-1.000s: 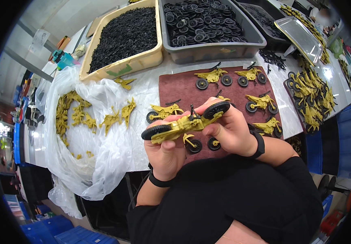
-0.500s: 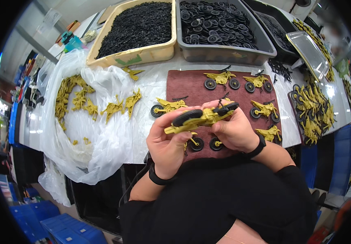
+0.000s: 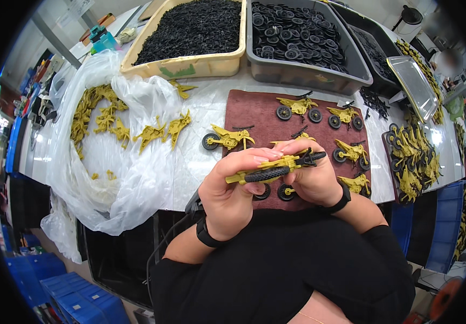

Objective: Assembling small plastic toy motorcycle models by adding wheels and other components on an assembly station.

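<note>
While both hands stay clamped on it, the toy motorcycle (image 3: 276, 167) now sits lower and closer to the chest, left hand (image 3: 233, 194) and right hand (image 3: 311, 178) pinching it above the maroon mat (image 3: 254, 116). Beyond stand a tan bin (image 3: 189, 67) and a grey bin (image 3: 297, 78).

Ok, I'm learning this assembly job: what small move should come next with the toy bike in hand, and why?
Probably set the toy motorcycle down on the maroon mat. Both hands, left hand and right hand, grip it, both black wheels seem fitted, and finished bikes already sit there.
</note>
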The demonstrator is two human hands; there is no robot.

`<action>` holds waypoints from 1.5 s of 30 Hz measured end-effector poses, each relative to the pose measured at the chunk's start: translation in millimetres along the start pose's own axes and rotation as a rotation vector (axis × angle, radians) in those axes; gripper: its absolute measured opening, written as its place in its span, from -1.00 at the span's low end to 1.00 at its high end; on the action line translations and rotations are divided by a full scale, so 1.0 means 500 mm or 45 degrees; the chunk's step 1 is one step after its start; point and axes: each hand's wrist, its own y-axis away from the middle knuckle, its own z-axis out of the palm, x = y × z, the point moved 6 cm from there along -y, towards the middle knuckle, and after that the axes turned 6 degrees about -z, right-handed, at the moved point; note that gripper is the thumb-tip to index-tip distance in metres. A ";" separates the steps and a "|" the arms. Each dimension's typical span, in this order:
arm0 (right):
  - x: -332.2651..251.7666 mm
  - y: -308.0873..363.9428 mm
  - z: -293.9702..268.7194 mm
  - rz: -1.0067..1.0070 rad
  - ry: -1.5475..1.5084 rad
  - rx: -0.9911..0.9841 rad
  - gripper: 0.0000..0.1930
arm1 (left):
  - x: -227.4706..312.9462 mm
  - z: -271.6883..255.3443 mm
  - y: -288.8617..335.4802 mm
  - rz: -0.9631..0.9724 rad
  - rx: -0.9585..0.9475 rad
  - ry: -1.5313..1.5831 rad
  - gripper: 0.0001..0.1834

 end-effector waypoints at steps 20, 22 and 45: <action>-0.031 -0.019 -0.013 0.442 0.481 0.211 -0.60 | -0.040 -0.067 -0.017 -0.400 -0.104 0.349 -0.54; -0.056 -0.031 -0.003 0.100 0.996 0.086 -0.62 | -0.038 -0.067 -0.008 -0.403 -0.185 0.224 -0.50; -0.040 -0.056 -0.067 0.181 1.360 0.126 -0.61 | -0.113 -0.118 -0.046 -0.697 0.071 -0.476 -0.69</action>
